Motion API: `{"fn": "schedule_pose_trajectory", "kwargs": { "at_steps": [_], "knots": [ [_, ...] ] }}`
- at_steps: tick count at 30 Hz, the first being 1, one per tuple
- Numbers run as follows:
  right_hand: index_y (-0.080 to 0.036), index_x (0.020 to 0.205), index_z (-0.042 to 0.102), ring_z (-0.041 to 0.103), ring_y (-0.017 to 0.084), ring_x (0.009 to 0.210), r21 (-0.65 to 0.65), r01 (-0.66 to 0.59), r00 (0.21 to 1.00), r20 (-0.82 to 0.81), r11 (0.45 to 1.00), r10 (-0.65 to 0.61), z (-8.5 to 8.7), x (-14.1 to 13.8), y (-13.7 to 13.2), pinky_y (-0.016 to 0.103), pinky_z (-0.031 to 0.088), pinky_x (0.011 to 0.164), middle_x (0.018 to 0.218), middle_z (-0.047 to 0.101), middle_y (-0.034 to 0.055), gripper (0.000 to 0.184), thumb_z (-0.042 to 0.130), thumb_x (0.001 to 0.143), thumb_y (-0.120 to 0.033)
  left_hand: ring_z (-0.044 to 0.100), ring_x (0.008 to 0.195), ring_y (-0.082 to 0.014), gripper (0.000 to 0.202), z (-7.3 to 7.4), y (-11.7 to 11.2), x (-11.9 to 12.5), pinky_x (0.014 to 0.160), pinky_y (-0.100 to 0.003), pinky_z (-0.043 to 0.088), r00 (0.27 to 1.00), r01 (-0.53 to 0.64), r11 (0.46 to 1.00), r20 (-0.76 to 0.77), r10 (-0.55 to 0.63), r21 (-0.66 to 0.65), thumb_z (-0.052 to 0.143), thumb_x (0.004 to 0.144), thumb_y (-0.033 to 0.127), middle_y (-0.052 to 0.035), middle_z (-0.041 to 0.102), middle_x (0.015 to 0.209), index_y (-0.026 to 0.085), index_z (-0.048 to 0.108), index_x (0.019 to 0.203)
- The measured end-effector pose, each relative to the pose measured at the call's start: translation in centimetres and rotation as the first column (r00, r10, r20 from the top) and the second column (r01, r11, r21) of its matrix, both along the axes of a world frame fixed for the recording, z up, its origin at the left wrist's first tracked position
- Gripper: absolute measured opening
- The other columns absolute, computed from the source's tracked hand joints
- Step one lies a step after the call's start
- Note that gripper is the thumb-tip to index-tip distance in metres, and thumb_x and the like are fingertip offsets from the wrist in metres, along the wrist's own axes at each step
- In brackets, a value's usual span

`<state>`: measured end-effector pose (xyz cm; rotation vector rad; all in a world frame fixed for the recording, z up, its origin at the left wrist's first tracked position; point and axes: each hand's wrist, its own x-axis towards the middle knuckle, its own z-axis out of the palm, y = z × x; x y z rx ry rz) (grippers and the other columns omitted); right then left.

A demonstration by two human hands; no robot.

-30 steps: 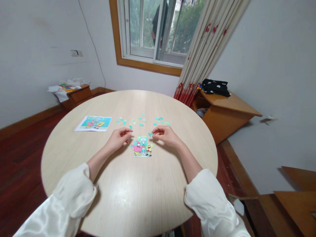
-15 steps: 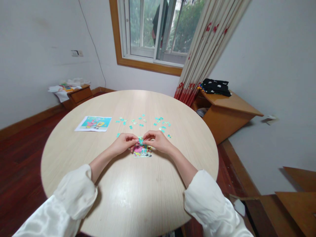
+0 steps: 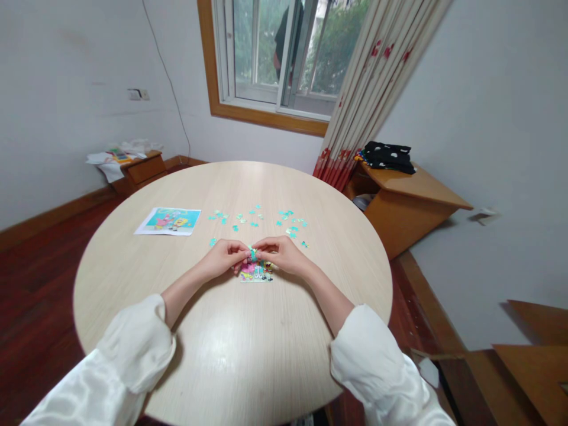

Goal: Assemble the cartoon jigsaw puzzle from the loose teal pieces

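A partly joined jigsaw puzzle [image 3: 256, 273], with pink, yellow and teal printing, lies on the round wooden table [image 3: 231, 331]. At its upper edge, teal puzzle pieces [image 3: 253, 255] show between my fingertips. My left hand [image 3: 222, 259] is closed in a pinch at the left of these pieces. From the right, my right hand [image 3: 283, 254] pinches at the same spot, its fingers covering part of the puzzle's top. Which exact piece each hand grips is partly hidden. Single loose pieces lie near my left hand [image 3: 213, 242] and my right hand.
Several loose teal puzzle pieces [image 3: 291, 233] are scattered beyond my hands. A printed cartoon picture [image 3: 171, 221] lies at the left of the table. Behind stand a low cabinet [image 3: 399, 201] with dark folded cloth [image 3: 388, 157] and a small stand [image 3: 144, 168] with papers.
Both hands stay at the puzzle's upper edge. The right fingers have shifted slightly left and lie a little flatter over the pieces.
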<state>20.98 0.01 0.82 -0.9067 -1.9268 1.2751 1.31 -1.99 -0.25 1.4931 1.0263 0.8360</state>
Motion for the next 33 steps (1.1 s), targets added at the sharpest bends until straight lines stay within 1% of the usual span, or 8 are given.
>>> {"fn": "schedule_pose_trajectory", "kwargs": {
  "at_steps": [2, 7, 9, 14, 17, 23, 29, 33],
  "knots": [
    [-0.013, 0.086, 0.072, 0.06, 0.013, 0.071, -0.008, -0.005, 1.0, 0.012, 1.0, 0.005, 0.0, -0.1, -0.1, 0.029, 0.048, 0.07, 0.082, 0.069, 0.0065, 0.026, 0.072, 0.072, -0.035, 0.046, 0.038, -0.0088, 0.032, 0.0, 0.0, 0.0, 0.044, -0.022, 0.036, 1.0, 0.002, 1.0, -0.003, -0.002, -0.001, 0.067, 0.072, 0.044, 0.0035, 0.05, 0.042, 0.012, 0.062, 0.071],
    [-0.012, 0.082, 0.071, 0.06, 0.012, 0.067, -0.061, 0.007, 1.0, 0.001, 0.998, -0.007, 0.3, 0.4, 0.1, 0.028, 0.049, 0.067, 0.076, 0.069, 0.0049, 0.021, 0.072, 0.07, -0.029, 0.045, 0.038, -0.009, 0.032, 0.2, 0.0, -0.1, 0.043, -0.022, 0.035, 1.0, 0.002, 1.0, -0.001, -0.002, -0.009, 0.069, 0.07, 0.043, 0.0037, 0.05, 0.042, 0.012, 0.062, 0.07],
    [-0.012, 0.082, 0.071, 0.062, 0.012, 0.068, -0.112, 0.019, 1.0, -0.021, 0.994, -0.022, 0.4, 1.0, 0.4, 0.029, 0.05, 0.069, 0.074, 0.069, 0.0042, 0.023, 0.074, 0.068, -0.03, 0.043, 0.038, -0.0082, 0.03, 0.2, 0.1, -0.2, 0.043, -0.022, 0.033, 0.999, -0.032, 0.999, 0.001, 0.032, 0.005, 0.069, 0.07, 0.042, 0.0038, 0.049, 0.042, 0.012, 0.062, 0.07],
    [-0.012, 0.082, 0.068, 0.067, 0.015, 0.069, -0.227, 0.092, 0.991, -0.075, 0.97, -0.112, 0.7, 2.9, 1.4, 0.033, 0.053, 0.072, 0.07, 0.068, 0.0037, 0.031, 0.078, 0.062, -0.033, 0.04, 0.037, -0.0072, 0.025, 0.2, 0.4, -0.5, 0.042, -0.021, 0.031, 0.984, -0.176, 0.983, 0.026, 0.175, 0.048, 0.068, 0.071, 0.037, 0.0046, 0.048, 0.041, 0.015, 0.06, 0.066],
    [-0.013, 0.078, 0.065, 0.069, 0.017, 0.068, -0.253, 0.11, 0.988, -0.08, 0.961, -0.134, 0.7, 3.5, 1.7, 0.034, 0.053, 0.07, 0.066, 0.067, 0.0035, 0.034, 0.082, 0.058, -0.035, 0.04, 0.037, -0.0072, 0.023, 0.1, 0.6, -0.6, 0.042, -0.021, 0.03, 0.977, -0.208, 0.977, 0.058, 0.205, 0.053, 0.068, 0.071, 0.036, 0.0049, 0.048, 0.04, 0.015, 0.059, 0.066],
    [-0.014, 0.074, 0.062, 0.069, 0.018, 0.065, -0.271, 0.113, 0.988, -0.073, 0.956, -0.137, 0.7, 3.5, 1.6, 0.033, 0.054, 0.066, 0.063, 0.068, 0.0035, 0.038, 0.084, 0.054, -0.038, 0.042, 0.037, -0.0074, 0.019, 0.2, 0.6, -0.7, 0.042, -0.021, 0.031, 0.974, -0.217, 0.975, 0.072, 0.213, 0.051, 0.067, 0.073, 0.032, 0.0044, 0.048, 0.041, 0.015, 0.06, 0.069],
    [-0.012, 0.084, 0.068, 0.067, 0.015, 0.066, -0.241, 0.074, 0.992, -0.078, 0.968, -0.095, 0.9, 3.6, 1.6, 0.033, 0.052, 0.069, 0.067, 0.069, 0.004, 0.04, 0.082, 0.058, -0.039, 0.041, 0.037, -0.0073, 0.016, 0.2, 0.6, -0.6, 0.042, -0.021, 0.031, 0.974, -0.219, 0.974, 0.068, 0.216, 0.056, 0.065, 0.074, 0.029, 0.0045, 0.048, 0.04, 0.015, 0.059, 0.069],
    [-0.011, 0.085, 0.071, 0.065, 0.014, 0.065, -0.226, 0.068, 0.995, -0.061, 0.972, -0.083, 0.8, 3.8, 1.6, 0.034, 0.051, 0.072, 0.068, 0.068, 0.0039, 0.037, 0.08, 0.061, -0.037, 0.042, 0.038, -0.0074, 0.015, 0.1, 0.6, -0.6, 0.042, -0.021, 0.031, 0.973, -0.222, 0.973, 0.075, 0.218, 0.056, 0.064, 0.074, 0.028, 0.0041, 0.049, 0.041, 0.015, 0.059, 0.069]
  ]
}}
